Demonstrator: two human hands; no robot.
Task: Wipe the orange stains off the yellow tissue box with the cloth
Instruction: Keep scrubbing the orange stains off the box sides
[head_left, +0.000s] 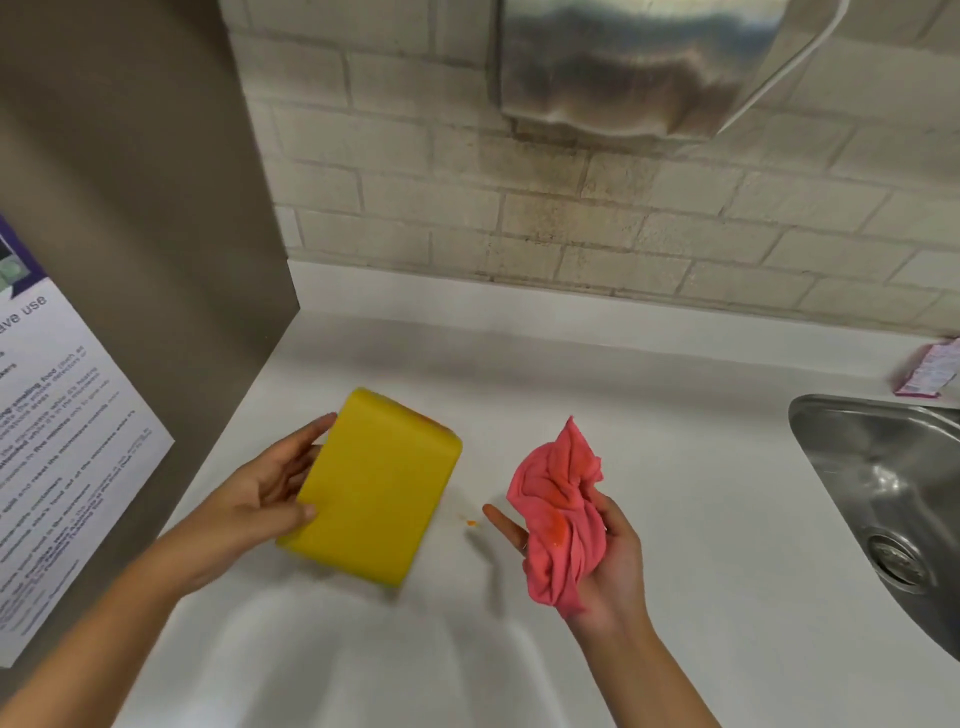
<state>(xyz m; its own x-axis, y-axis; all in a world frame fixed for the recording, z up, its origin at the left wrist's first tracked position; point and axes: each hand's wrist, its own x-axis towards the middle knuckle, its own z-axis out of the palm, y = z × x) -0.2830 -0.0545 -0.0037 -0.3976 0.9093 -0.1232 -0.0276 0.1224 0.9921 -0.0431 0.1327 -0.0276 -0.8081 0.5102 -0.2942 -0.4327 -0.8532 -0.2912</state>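
Note:
The yellow tissue box (374, 493) is tilted up on the white counter, its broad plain face turned toward me. My left hand (265, 493) grips its left edge, thumb on the front face and fingers behind. A faint orange mark shows on the box's upper right edge. My right hand (608, 561), palm up, holds a crumpled pink cloth (561, 514) a short way to the right of the box, not touching it. The cloth carries an orange smear. A small orange spot (470, 522) lies on the counter between box and cloth.
A steel sink (883, 483) is set into the counter (675, 415) at the right, with a pink packet (930, 371) behind it. A grey panel with a printed notice (62, 431) stands at the left. A metal dispenser (634, 67) hangs on the brick wall.

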